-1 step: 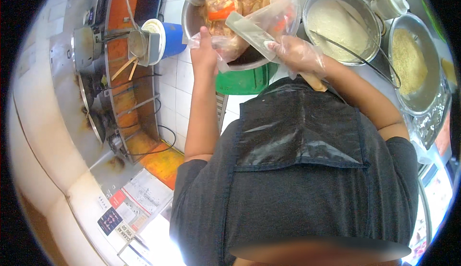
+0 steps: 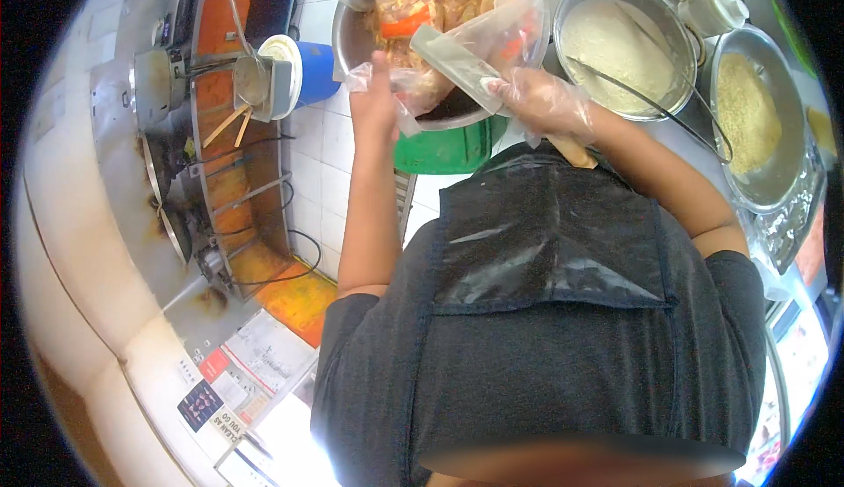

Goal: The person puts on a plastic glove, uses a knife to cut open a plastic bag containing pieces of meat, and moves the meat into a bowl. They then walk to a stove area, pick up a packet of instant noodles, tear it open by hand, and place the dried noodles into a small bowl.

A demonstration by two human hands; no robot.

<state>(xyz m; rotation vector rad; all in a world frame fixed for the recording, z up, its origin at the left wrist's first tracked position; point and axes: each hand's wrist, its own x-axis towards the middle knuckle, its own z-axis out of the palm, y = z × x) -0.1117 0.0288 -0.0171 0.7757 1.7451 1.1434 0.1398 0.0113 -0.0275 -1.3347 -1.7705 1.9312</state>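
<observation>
A clear plastic bag of raw, sauce-coated meat pieces with orange bits sits in a large metal bowl. My left hand, thumb upward, grips the bag's near left edge. In my right hand, covered by a clear plastic glove, is a broad-bladed knife. Its pale blade points up and left across the bag. The wooden handle end sticks out below the palm. Part of the meat is hidden behind the blade and the folds of plastic.
Beneath the bowl is a green container. To the right stand a metal bowl of pale flour with a long wire handle across it and another bowl of yellowish crumbs. A blue bucket and a cooking station are at left.
</observation>
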